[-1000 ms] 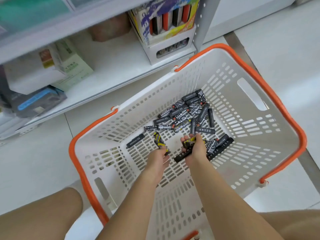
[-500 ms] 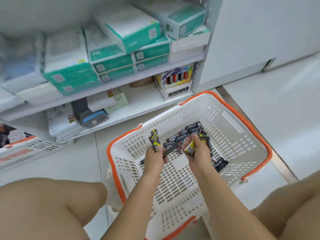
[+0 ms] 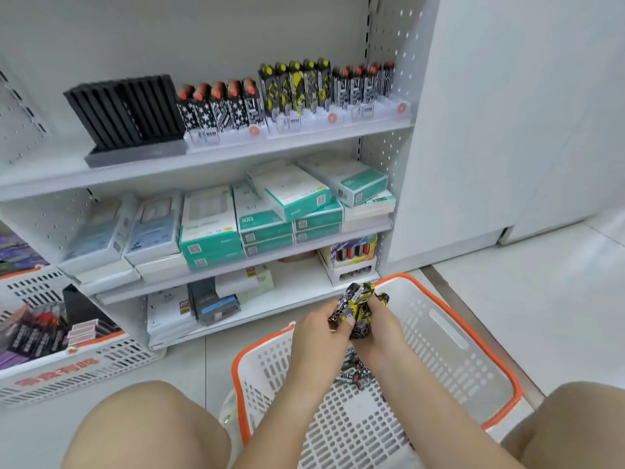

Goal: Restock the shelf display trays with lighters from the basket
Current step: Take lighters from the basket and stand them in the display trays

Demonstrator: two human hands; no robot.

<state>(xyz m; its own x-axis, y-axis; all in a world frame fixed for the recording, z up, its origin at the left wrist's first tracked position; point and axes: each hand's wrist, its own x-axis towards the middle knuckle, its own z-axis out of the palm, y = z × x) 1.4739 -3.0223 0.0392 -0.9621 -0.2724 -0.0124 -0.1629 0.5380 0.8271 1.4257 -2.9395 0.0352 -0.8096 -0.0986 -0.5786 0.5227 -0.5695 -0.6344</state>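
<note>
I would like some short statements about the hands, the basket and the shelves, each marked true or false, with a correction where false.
1. Both hands hold a bundle of lighters. True.
2. The basket has a blue rim. False: the rim is orange.
3. Lighters stand in trays on the top shelf. True.
4. No lighters remain in the basket. False: some lie on its floor under the hands.
5. Teal and white boxes are stacked on the middle shelf. True.
</note>
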